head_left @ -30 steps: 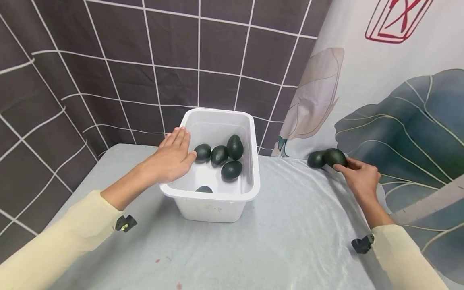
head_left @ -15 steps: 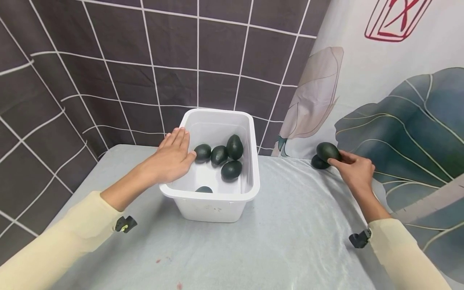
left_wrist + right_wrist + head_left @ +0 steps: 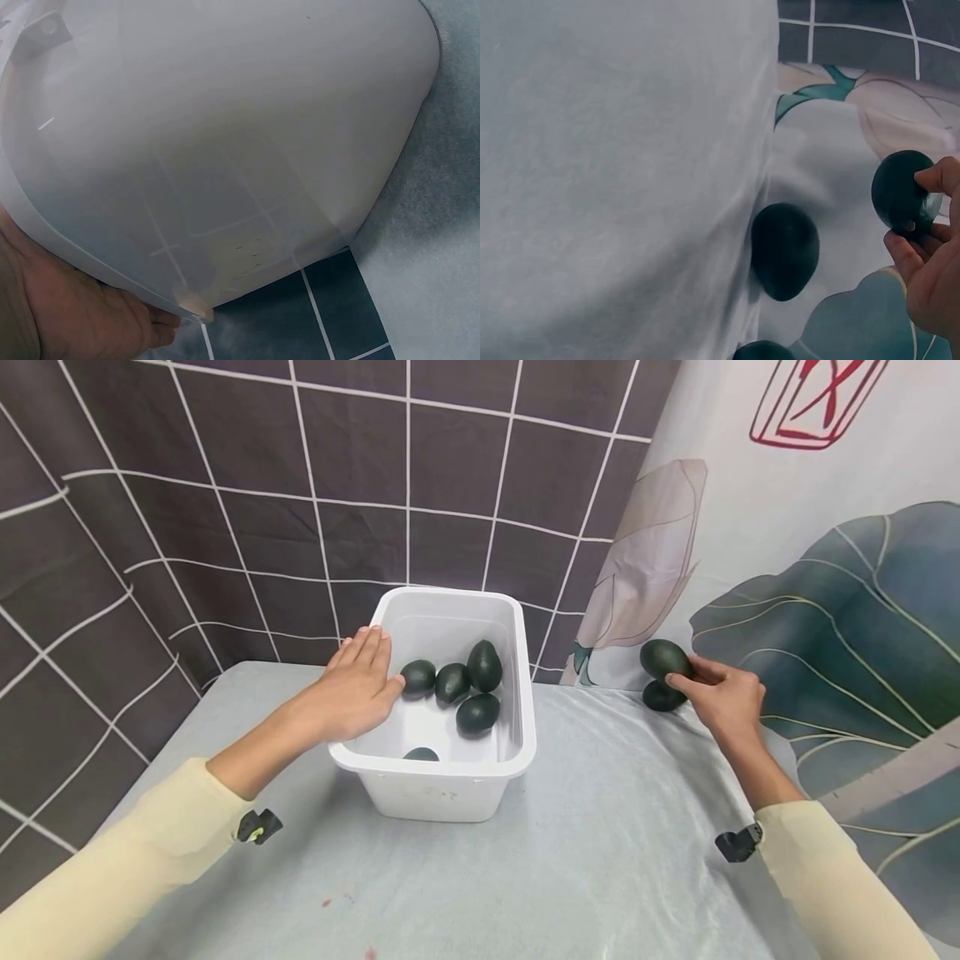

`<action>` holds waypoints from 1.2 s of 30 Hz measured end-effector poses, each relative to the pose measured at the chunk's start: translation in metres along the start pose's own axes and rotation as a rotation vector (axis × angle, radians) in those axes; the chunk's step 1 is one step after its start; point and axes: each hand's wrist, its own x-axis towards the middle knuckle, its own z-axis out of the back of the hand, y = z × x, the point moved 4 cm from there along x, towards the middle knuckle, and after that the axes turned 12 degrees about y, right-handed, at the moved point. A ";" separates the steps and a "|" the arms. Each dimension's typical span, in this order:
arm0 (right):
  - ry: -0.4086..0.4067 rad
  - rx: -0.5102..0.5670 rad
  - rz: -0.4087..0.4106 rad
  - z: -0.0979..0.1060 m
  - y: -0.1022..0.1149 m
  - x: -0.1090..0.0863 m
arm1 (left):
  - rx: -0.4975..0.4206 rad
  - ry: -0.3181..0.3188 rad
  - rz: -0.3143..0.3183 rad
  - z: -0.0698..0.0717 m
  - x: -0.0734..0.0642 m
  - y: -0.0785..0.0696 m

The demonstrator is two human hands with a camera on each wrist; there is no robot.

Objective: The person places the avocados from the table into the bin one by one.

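Note:
A white plastic tub [image 3: 442, 789] stands on the table, with several dark green avocados [image 3: 477, 715] lying inside. My left hand [image 3: 354, 692] rests on the tub's left rim, its fingers stretched out straight. Over at the right, my right hand [image 3: 723, 697] pinches one avocado [image 3: 662, 658] between thumb and fingers, held up off the cloth. Behind and below it, another avocado [image 3: 785, 251] lies by the table's back edge. The right wrist view also catches part of a further dark avocado [image 3: 763, 352], cut off at the bottom.
Pale grey-blue cloth [image 3: 585, 860] covers the table. A dark curtain with white grid lines [image 3: 360, 460] hangs behind the tub. To the right hangs a white curtain [image 3: 757, 527] printed with large leaves.
My right hand has lifted its avocado and moved it left and slightly up, over the avocado by the back edge. My left hand stays on the tub rim.

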 end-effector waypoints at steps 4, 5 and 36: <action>0.002 -0.002 0.010 0.000 0.008 0.000 | -0.001 0.002 -0.001 0.000 0.000 0.000; 0.001 0.002 0.019 0.000 0.010 0.000 | 0.000 0.002 -0.001 0.000 0.000 0.000; 0.010 0.036 0.190 -0.012 0.074 -0.003 | 0.003 -0.005 -0.007 0.000 -0.001 0.000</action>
